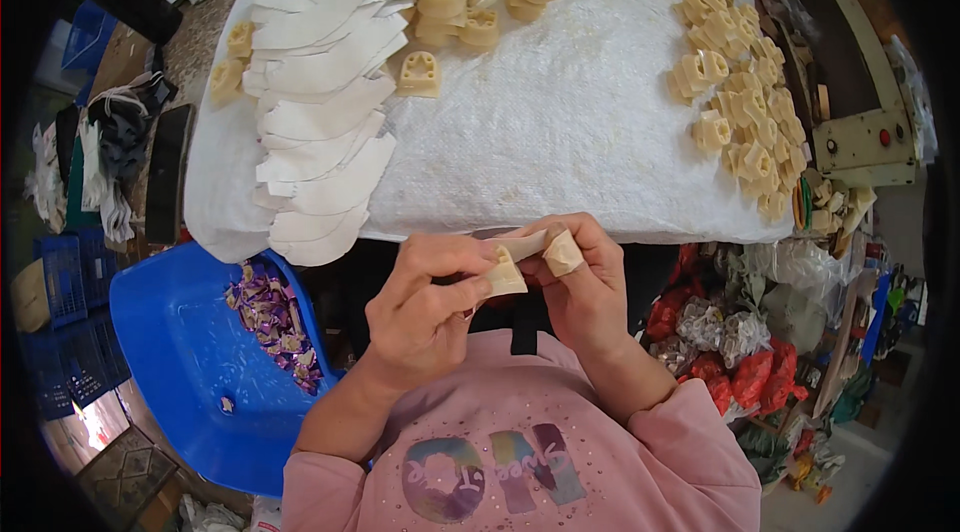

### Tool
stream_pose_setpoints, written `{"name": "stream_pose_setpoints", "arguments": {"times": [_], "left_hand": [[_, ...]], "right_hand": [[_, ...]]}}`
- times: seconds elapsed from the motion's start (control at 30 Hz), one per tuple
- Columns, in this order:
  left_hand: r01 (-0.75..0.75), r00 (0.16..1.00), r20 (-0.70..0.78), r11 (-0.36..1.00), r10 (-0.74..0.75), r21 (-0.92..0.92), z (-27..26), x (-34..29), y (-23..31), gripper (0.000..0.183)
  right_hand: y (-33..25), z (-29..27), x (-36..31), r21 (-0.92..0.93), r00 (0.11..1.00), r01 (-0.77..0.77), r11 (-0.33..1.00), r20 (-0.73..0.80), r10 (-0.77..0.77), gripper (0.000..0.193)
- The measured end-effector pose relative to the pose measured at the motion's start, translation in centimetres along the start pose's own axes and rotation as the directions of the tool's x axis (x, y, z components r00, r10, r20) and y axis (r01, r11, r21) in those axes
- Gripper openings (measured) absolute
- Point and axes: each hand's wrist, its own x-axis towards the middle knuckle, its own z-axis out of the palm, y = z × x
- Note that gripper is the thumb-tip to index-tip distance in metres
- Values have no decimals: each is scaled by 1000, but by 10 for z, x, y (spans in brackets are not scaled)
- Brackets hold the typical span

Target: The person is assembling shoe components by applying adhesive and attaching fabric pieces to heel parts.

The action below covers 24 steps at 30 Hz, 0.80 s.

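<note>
My left hand (425, 302) pinches a small cream moulded block (507, 274), hollowed like a shoe heel, between thumb and fingers in front of my chest. My right hand (590, 287) is closed on a pale curved strip (530, 244) that runs across to the block; where the two touch is partly hidden by my fingers. A cream wrap or piece (563, 254) covers the tip of my right thumb; I cannot tell which. Beyond my hands, overlapping white curved sheets (325, 147) form a long row on the left of the white-covered table (540, 147).
Many cream blocks (745, 107) lie along the table's right side, and more are heaped at the far middle (445, 2). A blue plastic chair (190, 362) with purple scraps (270, 322) stands at my left. Red and clear plastic bags (750, 377) crowd my right. A dark phone-like slab (170, 172) lies left.
</note>
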Motion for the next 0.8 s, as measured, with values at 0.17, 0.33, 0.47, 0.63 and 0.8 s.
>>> {"name": "stream_pose_setpoints", "arguments": {"times": [0.17, 0.33, 0.47, 0.63, 0.8], "left_hand": [[-144, 987, 111, 958, 119, 250, 5, 4, -2, 23], [-202, 973, 190, 878, 130, 433, 10, 9, 3, 18], [-203, 972, 207, 841, 111, 501, 11, 12, 5, 17], [-100, 985, 168, 918, 38, 384, 5, 8, -5, 21], [45, 987, 158, 998, -37, -45, 0, 3, -5, 25]], "right_hand": [[-5, -5, -5, -70, 997, -61, 996, -40, 59, 21], [-5, 5, -5, -170, 999, -16, 985, -41, 10, 25], [1, 0, 0, -435, 995, 97, 895, 34, -91, 26], [-10, -10, 11, -458, 984, 27, 888, 168, 57, 32], [-23, -29, 37, -319, 927, -108, 941, 310, 211, 35]]}}
